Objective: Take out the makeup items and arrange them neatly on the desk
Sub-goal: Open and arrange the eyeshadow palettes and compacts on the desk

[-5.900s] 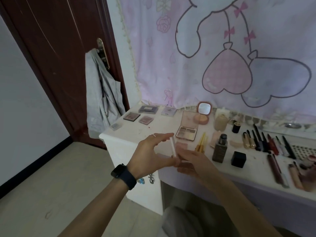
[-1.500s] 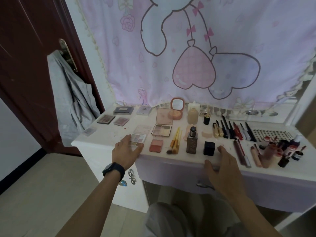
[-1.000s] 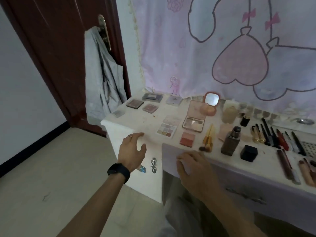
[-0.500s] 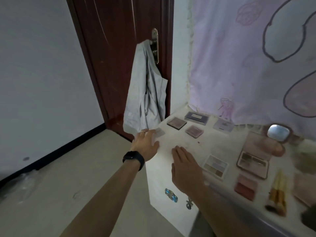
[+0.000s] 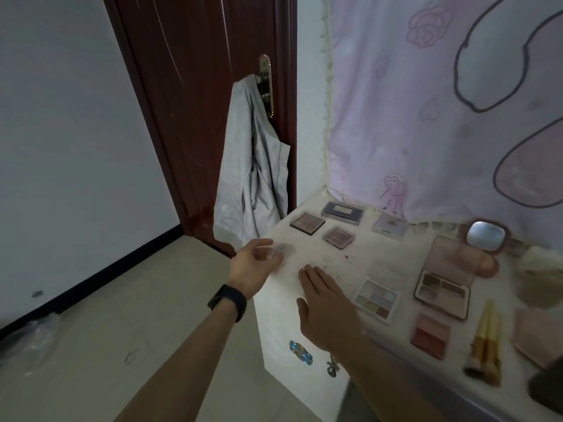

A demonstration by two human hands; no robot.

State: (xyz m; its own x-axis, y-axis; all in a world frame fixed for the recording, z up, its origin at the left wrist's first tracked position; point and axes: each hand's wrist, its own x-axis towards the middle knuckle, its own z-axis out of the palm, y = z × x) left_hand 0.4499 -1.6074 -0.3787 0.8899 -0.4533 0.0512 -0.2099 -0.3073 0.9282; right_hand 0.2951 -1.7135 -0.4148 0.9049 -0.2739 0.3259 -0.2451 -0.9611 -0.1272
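At desk [image 5: 350,263] corner, L hand [image 5: 253,264] touches small clear case [image 5: 285,249], grip + axis blurred; R hand [image 5: 326,306] flat, fingers straight.

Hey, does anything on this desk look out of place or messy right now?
A small clear case sits alone at the left edge of the desk, apart from the palette rows. The left hand is at it; blur hides any grip. Grey smudges mark the surface nearby.

White desk [image 5: 380,257]: six-pan palette [image 5: 376,298], open palette [image 5: 441,287], blush [image 5: 430,335], gold brushes [image 5: 486,339], closed compacts [image 5: 307,222] toward back.
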